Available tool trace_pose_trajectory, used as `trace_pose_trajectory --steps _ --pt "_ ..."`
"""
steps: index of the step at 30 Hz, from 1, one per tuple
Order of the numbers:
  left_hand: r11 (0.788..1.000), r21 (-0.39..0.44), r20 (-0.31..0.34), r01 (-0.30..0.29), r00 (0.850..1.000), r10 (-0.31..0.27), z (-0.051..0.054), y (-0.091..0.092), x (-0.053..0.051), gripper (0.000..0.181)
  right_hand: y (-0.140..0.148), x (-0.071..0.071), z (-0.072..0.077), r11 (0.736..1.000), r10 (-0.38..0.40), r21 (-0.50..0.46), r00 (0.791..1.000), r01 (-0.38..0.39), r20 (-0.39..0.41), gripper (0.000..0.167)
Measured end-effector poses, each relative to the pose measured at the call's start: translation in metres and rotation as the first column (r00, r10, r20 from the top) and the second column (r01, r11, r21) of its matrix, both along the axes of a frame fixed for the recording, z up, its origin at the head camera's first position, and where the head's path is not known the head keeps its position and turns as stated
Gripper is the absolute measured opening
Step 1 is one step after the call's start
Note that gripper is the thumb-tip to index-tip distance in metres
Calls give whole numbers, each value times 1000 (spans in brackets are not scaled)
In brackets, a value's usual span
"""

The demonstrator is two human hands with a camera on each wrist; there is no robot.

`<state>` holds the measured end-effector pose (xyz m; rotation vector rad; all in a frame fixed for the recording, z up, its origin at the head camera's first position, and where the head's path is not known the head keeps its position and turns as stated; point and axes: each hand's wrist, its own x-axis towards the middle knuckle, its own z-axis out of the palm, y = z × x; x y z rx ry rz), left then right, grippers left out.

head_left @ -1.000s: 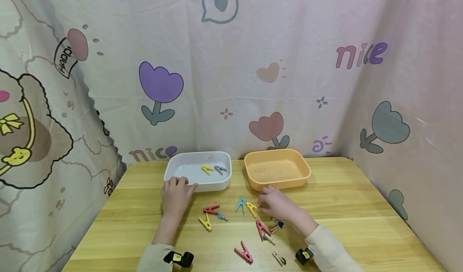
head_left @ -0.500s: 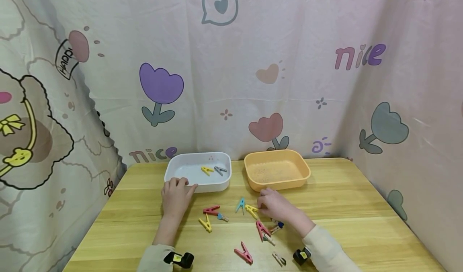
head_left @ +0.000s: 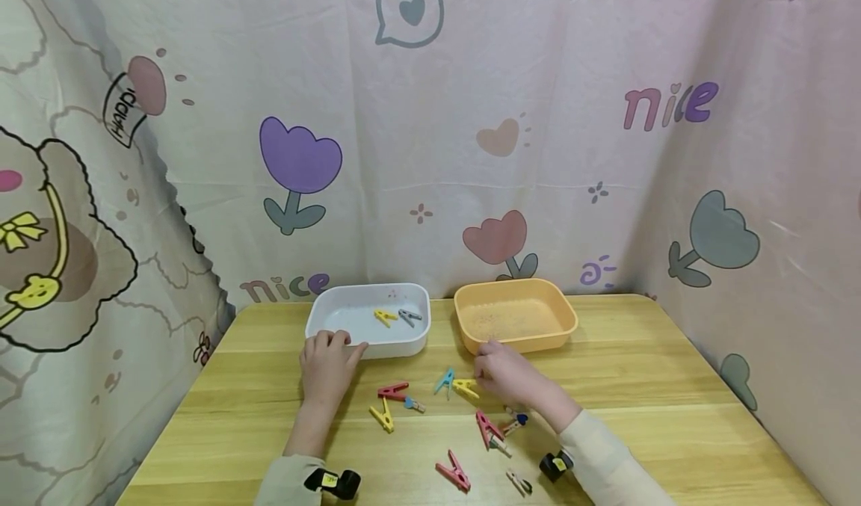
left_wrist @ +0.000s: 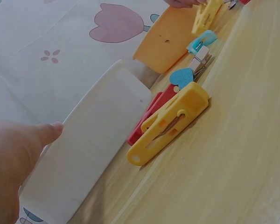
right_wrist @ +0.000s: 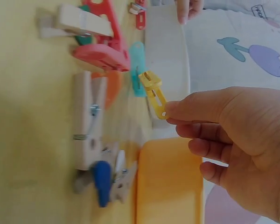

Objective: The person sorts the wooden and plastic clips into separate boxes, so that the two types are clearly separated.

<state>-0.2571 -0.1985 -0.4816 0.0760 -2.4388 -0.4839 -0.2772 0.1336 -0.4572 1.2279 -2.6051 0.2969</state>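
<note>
Far on the table (head_left: 619, 386) stand the left tray (head_left: 393, 350) — two clips (head_left: 409, 316) inside — and, beside it, the right tray (head_left: 538, 341), a curtain (head_left: 403, 132) behind both. The left hand (head_left: 327, 368) is at the left tray's near wall; the right hand (head_left: 509, 375), with one clip (right_wrist: 152, 84), before the right tray. Loose clips (head_left: 462, 480) lie in front of both trays.

Head POV high; wrist POVs close

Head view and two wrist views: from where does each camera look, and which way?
Head: on the head, facing forward and down over the table; left hand and right hand, with sleeves, show.
Left wrist: on that wrist, toward the white tray; parts of both hands show.
Right wrist: on that wrist, toward the pinched yellow clothespin; parts of both hands show.
Both wrist views share this clothespin and the orange tray.
</note>
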Motion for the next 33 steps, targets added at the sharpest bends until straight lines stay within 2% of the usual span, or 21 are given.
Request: trace_pose_trajectory --steps 4,9,17,24,33 --pt "1000 -6 -3 0 1000 0 -1 0 0 36 -3 -5 8 999 30 -15 998 -31 -47 13" --pt "1000 -8 19 -4 1000 4 -2 -1 -1 36 -7 -11 21 999 23 -33 999 -25 -49 16" --pt "1000 -10 -18 1 1000 -1 -3 -1 -1 36 -17 -32 39 995 79 -54 990 -86 -116 17" --pt "1000 -1 -34 7 999 -7 -2 0 -2 35 -33 -48 54 995 80 -59 993 -85 -84 14" --pt "1000 8 -35 9 999 -9 -1 0 -1 35 -61 -66 61 997 67 -46 997 -68 -29 6"
